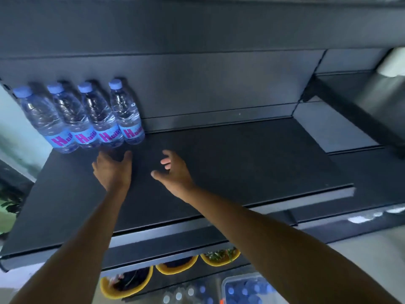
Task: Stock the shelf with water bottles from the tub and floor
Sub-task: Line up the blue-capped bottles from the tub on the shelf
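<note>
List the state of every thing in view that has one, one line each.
water bottles: four, capped, upright, in a row at the back left of the shelf.
left hand: open, holding nothing, just in front of the row.
right hand: open, holding nothing, over the shelf.
tub: open-topped, blue-capped bottles inside.
yellow bowls: three, dark contents, below the shelf.

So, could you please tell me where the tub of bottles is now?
Head view, bottom right: the tub sits below the shelf, right of the yellow bowls.
</note>
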The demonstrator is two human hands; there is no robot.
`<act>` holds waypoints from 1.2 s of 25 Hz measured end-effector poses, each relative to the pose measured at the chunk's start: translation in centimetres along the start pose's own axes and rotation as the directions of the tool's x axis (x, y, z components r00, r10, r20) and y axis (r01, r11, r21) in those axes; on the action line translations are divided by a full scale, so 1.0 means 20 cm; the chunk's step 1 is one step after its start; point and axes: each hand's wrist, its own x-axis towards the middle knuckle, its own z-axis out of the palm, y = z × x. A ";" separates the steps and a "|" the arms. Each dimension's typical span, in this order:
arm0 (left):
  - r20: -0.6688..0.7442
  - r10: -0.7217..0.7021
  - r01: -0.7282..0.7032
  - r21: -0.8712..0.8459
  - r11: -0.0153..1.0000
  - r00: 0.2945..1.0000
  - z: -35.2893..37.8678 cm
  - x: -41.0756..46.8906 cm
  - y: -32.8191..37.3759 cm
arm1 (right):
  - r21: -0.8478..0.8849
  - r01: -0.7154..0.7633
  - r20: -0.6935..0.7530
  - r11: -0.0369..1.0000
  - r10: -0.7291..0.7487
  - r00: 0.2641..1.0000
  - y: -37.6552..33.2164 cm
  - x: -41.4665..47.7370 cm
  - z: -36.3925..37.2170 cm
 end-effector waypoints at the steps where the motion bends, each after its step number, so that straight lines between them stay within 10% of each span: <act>1: 0.019 0.033 -0.032 -0.027 0.999 0.999 0.00 -0.12 0.03 | 0.023 0.003 -0.024 1.000 -0.003 1.000 0.04 -0.09 -0.05; 14: 0.457 0.463 -0.325 -0.349 0.879 0.760 0.33 -2.06 0.21 | 0.026 -0.039 -0.455 0.999 0.047 0.889 1.00 -1.22 -0.94; 21: 0.792 0.006 -0.085 0.058 0.995 0.610 0.65 -2.92 -0.82 | 0.035 -0.488 -0.514 0.872 0.435 0.740 2.16 -1.88 -1.00; 30: 0.903 -0.158 -0.358 0.313 0.880 0.400 1.16 -3.41 -2.00 | -0.278 -0.689 -0.312 0.669 0.616 0.724 3.54 -2.11 -0.51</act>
